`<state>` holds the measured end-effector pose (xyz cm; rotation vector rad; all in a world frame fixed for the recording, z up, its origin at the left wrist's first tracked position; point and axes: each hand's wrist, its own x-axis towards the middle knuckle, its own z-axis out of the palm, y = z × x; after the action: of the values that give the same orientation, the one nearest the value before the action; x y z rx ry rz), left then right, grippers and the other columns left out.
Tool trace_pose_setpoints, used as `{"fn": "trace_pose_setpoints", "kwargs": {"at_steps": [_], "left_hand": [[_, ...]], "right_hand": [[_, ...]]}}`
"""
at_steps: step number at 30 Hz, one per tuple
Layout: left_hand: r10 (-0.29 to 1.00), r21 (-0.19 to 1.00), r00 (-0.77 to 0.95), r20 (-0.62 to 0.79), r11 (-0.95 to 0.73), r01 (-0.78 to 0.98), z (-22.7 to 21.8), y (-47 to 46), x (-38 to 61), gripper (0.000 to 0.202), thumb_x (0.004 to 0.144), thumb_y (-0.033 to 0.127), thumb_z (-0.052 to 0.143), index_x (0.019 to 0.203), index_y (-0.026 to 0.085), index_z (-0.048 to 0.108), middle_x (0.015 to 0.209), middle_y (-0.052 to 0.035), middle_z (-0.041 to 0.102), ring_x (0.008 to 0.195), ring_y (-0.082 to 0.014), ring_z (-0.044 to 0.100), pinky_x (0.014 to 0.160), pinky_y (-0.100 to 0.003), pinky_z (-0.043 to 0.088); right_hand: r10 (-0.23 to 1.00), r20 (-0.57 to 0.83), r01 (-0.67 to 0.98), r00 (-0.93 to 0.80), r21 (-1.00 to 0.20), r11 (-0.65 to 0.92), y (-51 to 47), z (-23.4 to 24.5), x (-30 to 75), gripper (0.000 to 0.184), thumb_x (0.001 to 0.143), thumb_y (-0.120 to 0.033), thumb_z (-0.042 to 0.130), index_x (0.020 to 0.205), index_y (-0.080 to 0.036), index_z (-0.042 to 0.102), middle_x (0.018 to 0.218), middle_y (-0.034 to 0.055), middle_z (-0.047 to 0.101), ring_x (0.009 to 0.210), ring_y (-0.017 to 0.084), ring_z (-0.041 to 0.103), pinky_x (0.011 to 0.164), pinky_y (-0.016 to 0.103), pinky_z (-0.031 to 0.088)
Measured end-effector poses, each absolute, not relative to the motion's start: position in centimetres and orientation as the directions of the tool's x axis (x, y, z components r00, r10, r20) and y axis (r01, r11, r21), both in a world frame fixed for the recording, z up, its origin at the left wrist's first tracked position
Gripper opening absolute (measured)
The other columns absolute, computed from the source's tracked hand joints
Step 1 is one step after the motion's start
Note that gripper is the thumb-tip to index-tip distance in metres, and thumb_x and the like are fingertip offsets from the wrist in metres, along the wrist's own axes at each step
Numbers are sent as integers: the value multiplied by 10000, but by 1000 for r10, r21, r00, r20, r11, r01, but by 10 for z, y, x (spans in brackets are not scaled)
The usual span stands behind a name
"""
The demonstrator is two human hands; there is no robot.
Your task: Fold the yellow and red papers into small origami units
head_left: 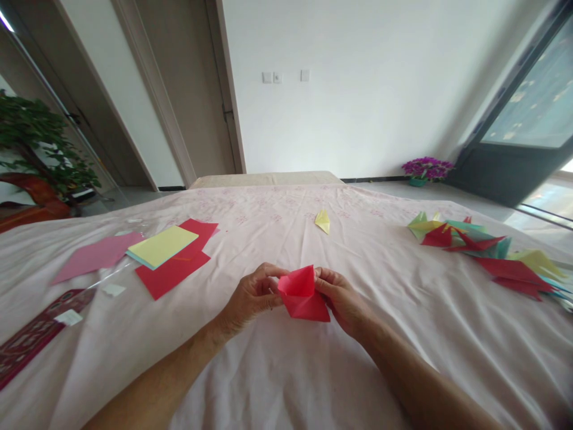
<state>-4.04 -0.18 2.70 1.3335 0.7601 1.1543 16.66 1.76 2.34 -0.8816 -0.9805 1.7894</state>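
A partly folded piece of red origami paper (304, 301) is held up between both hands, over the pale pink cloth. One flap stands raised, so the paper forms a small open pocket facing me. My left hand (259, 289) pinches its left edge between thumb and fingers. On the other side, my right hand (338, 295) grips the right edge, its thumb near the raised point; some of its fingertips are hidden behind the paper. A small folded yellow paper piece (323, 221) lies farther out, just beyond the hands.
A pink cloth (250, 239) with wrinkles covers the surface. To the left are yellow sheets (165, 245), red sheets (172, 278), a pink sheet (96, 257) and a dark red patterned packet (36, 334). Several folded paper figures (465, 239) are heaped at right.
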Motion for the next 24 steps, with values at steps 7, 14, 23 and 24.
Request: {"fn": "trace_pose_setpoints", "kwargs": {"at_steps": [7, 14, 23, 24], "left_hand": [[905, 942, 269, 329, -298, -152, 22, 2, -47, 218, 663, 222, 814, 838, 180, 693, 1002, -26, 472, 731, -81, 496, 644, -201, 428], [917, 950, 253, 309, -284, -132, 27, 0, -48, 176, 672, 212, 803, 693, 146, 642, 994, -47, 479, 843, -130, 505, 699, -217, 439], [968, 970, 104, 229, -217, -113, 19, 0, -28, 276, 682, 345, 792, 776, 146, 625, 1074, -49, 500, 751, -97, 508, 636, -196, 426], [969, 971, 87, 229, -221, -93, 17, 0, -26, 281, 693, 360, 782, 791, 149, 624, 1086, -51, 504, 766, -104, 517, 651, -199, 434]], "right_hand": [[905, -223, -369, -363, -857, -360, 17, 19, 164, 376, 594, -436, 826, 690, -178, 571, 608, -30, 600, 492, 84, 469, 481, 206, 321], [907, -228, -370, -354, -857, -360, 14, 19, 161, 372, 588, -404, 831, 696, -176, 559, 591, -37, 602, 474, 75, 474, 463, 191, 316], [929, -250, -328, -273, -884, -334, 12, 17, 154, 333, 593, -385, 801, 725, -190, 566, 580, -39, 614, 466, 89, 499, 469, 199, 362], [932, -250, -331, -263, -884, -331, 11, 17, 153, 326, 594, -380, 798, 726, -191, 567, 577, -40, 612, 466, 90, 500, 469, 200, 364]]}}
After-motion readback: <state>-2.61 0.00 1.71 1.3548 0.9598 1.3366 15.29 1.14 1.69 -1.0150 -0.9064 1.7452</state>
